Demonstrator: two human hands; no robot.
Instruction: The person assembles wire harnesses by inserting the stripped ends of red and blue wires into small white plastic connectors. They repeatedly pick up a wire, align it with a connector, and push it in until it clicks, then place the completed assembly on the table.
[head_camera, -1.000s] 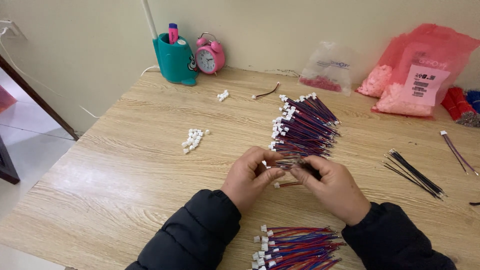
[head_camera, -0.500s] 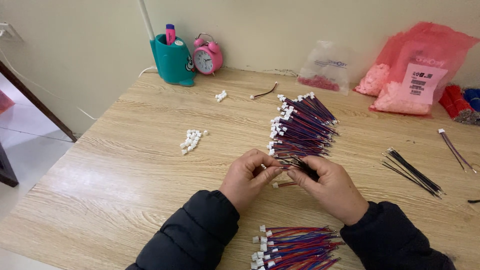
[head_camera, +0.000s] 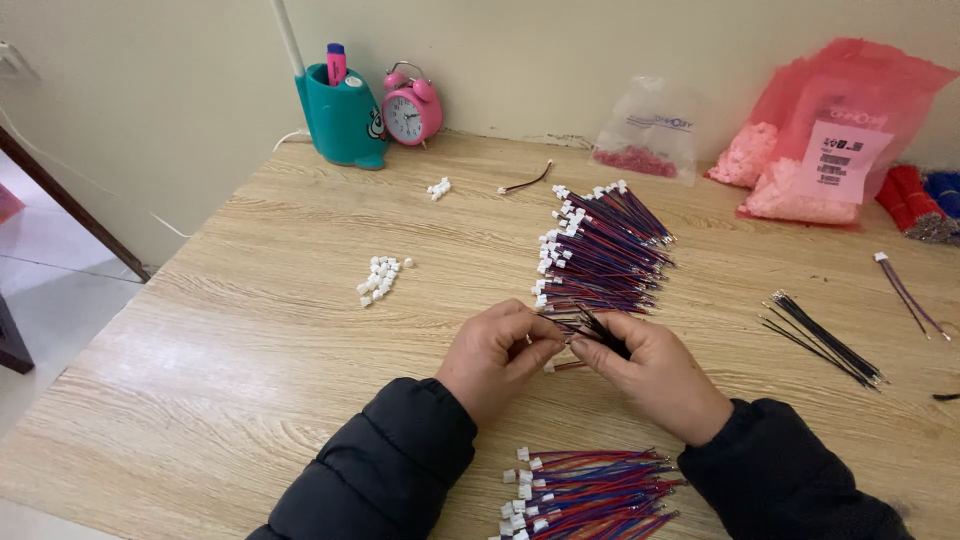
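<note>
Two hands meet over the middle of the wooden worktop (head_camera: 250, 330). The left hand (head_camera: 495, 355) has its fingers (head_camera: 535, 330) pressed together in a pinch on the near end of a thin red-and-blue wire (head_camera: 560, 325); whether a white plug sits between them is too small to tell. The right hand (head_camera: 650, 370) pinches the same wire from the other side and also grips a few black strands (head_camera: 605, 335) that stick out toward the left hand. Just beyond the hands lies one large pile of wires (head_camera: 600, 250) with white plugs on their left ends, too many to count. A second pile (head_camera: 585, 495) lies at the near edge between the two dark sleeves. Left of the hands sits a cluster of about a dozen loose white plugs (head_camera: 380, 278), and a smaller clump of three or four plugs (head_camera: 438, 187) lies farther back beside one single wire (head_camera: 525, 182). To the right lies one bundle of black wires (head_camera: 825, 340). Along the wall stand one teal holder (head_camera: 340, 120), one pink clock (head_camera: 412, 108), one clear bag (head_camera: 650, 130) and two pink bags (head_camera: 830, 130).
</note>
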